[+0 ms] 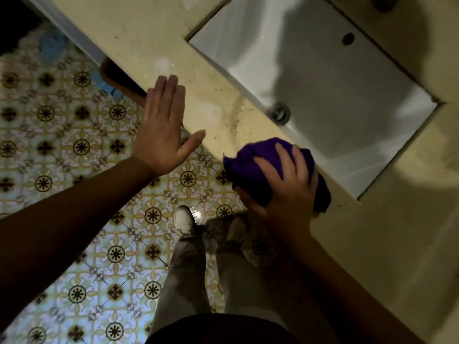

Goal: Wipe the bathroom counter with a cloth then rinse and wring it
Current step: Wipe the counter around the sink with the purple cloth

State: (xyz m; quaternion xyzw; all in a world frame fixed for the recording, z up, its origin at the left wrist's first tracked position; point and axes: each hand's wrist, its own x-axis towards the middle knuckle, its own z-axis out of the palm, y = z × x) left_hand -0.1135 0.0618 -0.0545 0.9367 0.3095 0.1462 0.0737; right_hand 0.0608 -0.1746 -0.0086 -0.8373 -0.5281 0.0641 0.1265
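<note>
Cloth: 1, bunched under right hand.

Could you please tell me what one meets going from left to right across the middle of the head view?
Patterned floor tiles → left hand, fingers straight at the counter edge → right hand gripping the purple cloth → white sink.
</note>
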